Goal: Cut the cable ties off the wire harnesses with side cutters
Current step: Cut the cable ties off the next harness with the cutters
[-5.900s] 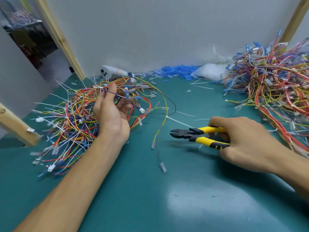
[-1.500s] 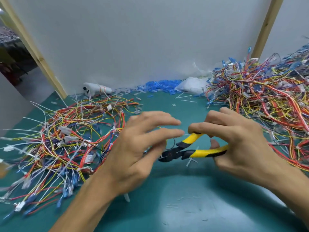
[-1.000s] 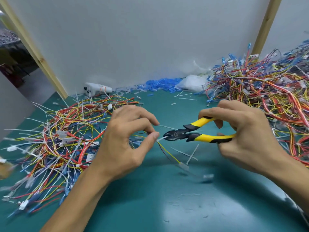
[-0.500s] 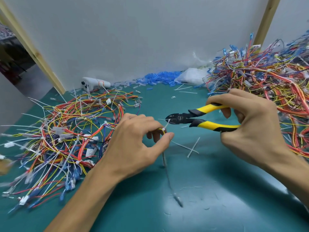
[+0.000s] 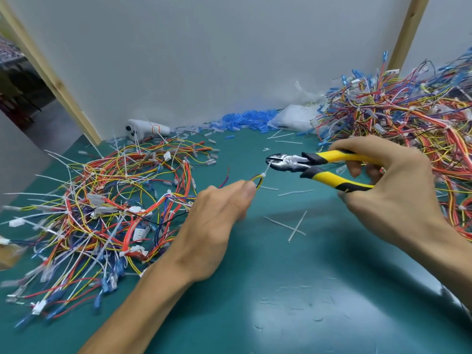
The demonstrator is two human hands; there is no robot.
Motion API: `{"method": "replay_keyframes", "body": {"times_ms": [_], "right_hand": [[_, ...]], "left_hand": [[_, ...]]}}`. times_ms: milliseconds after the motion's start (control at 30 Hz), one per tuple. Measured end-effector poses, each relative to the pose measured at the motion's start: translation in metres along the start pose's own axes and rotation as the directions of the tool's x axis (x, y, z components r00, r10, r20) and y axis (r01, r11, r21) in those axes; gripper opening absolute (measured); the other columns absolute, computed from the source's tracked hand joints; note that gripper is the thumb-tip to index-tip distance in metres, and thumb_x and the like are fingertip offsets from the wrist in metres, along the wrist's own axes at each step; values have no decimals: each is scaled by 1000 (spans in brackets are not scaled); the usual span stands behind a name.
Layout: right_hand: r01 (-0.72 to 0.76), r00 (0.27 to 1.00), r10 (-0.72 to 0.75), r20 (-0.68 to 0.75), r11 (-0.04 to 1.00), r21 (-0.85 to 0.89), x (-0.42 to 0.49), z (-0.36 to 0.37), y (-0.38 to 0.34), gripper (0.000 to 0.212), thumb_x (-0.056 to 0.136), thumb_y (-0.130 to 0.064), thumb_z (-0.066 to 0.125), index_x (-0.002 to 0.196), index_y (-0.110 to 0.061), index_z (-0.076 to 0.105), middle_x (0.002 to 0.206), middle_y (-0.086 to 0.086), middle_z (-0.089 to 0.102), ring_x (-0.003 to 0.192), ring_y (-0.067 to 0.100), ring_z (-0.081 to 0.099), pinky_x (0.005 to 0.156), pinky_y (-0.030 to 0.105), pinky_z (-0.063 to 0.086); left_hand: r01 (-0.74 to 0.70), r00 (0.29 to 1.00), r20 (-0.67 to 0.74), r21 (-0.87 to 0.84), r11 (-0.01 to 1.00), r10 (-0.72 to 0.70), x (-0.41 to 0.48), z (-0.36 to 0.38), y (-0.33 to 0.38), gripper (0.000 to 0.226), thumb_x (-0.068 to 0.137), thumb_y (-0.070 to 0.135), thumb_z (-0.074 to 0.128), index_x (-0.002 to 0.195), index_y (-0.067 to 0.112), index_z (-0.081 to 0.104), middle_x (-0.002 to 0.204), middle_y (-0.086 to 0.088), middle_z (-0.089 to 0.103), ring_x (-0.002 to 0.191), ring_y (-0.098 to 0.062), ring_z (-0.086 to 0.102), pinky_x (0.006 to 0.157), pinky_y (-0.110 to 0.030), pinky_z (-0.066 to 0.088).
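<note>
Cable tie (image 5: 266, 170) | apparently touching side cutters (image 5: 296, 163) | left hand (image 5: 214, 221) pinches wires (image 5: 255, 177)

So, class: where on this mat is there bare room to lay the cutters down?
Barest: the near mat between the left forearm and right forearm, only small offcuts there. A narrower strip lies between the side cutters and the blue terminals. Crowded: harness pile left, bigger heap right.

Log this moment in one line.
left hand: pinches wire loop | right hand: grips side cutters | tip: at cable tie
</note>
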State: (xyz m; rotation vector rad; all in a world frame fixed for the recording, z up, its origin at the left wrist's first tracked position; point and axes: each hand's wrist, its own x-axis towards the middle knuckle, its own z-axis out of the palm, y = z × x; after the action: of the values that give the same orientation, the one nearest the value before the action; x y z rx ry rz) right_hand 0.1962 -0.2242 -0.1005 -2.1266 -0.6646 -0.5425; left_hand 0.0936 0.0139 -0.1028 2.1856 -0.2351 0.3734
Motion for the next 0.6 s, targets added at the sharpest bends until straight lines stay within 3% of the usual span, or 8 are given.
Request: {"method": "replay_keyframes", "body": {"times_ms": [100, 200, 300, 367, 433, 500, 600], "right_hand": [[9, 1000, -9, -2, 999, -33, 1, -1, 0, 59, 57, 10, 76, 104, -25, 73, 77, -5, 57, 66, 26, 46, 56, 35, 37], [-48, 998, 49, 39, 998, -27, 1, -2, -1, 60, 58, 6, 81, 106, -29, 71, 78, -7, 58, 62, 12, 40, 57, 31, 33], [-144, 980, 137, 146, 989, 37, 1, -1, -6, 55, 61, -10, 91, 106, -33, 70, 80, -8, 58, 61, 11, 40, 60, 32, 35], [-215, 953, 176, 248, 967, 138, 1, -2, -11, 51, 56, -25, 91, 103, -31, 72, 81, -4, 62, 69, 26, 51, 67, 38, 42], [-266, 918, 158, 363, 926, 268, 1, -3, -14, 46, 55, -27, 82, 100, -23, 73, 81, 7, 63, 78, 38, 55, 71, 41, 42], [-302, 884, 102, 457, 870, 389, -1, -2, -15, 39, 60, -24, 78, 97, -15, 73, 77, 17, 58, 72, 35, 50, 71, 41, 37], [-334, 848, 60, 527, 831, 445, -1, 1, -14, 32, 64, -20, 78, 96, -18, 76, 75, 19, 55, 65, 18, 48, 68, 38, 36]], "left_hand": [[43, 996, -74, -174, 984, -57, 3, 2, 2, 45, 111, 42, 32, 71, 21, 26, 70, 0, 18, 65, -21, 20, 58, -31, 23], [21, 988, -144, -273, 962, -63, 5, -2, -2, 44, 110, 32, 36, 69, 18, 34, 67, -6, 26, 63, -16, 28, 58, -23, 28], [31, 983, -156, -386, 922, -99, 7, -7, -4, 44, 108, 33, 38, 66, 24, 46, 67, 4, 38, 64, -15, 34, 60, -20, 32], [29, 983, -154, -407, 913, -99, 7, -7, -3, 42, 108, 34, 40, 68, 28, 53, 68, 8, 41, 64, -13, 34, 61, -22, 31], [9, 985, -153, -398, 917, -76, 7, -5, -2, 40, 108, 33, 40, 73, 25, 56, 69, 4, 37, 65, -14, 31, 60, -28, 26], [-14, 987, -153, -368, 930, -46, 6, -1, -2, 38, 109, 32, 38, 76, 22, 54, 70, -1, 32, 65, -15, 28, 60, -31, 24], [-25, 989, -145, -328, 944, -24, 5, 4, 1, 37, 110, 28, 37, 79, 13, 49, 74, -9, 32, 65, -17, 29, 59, -21, 28]]}}
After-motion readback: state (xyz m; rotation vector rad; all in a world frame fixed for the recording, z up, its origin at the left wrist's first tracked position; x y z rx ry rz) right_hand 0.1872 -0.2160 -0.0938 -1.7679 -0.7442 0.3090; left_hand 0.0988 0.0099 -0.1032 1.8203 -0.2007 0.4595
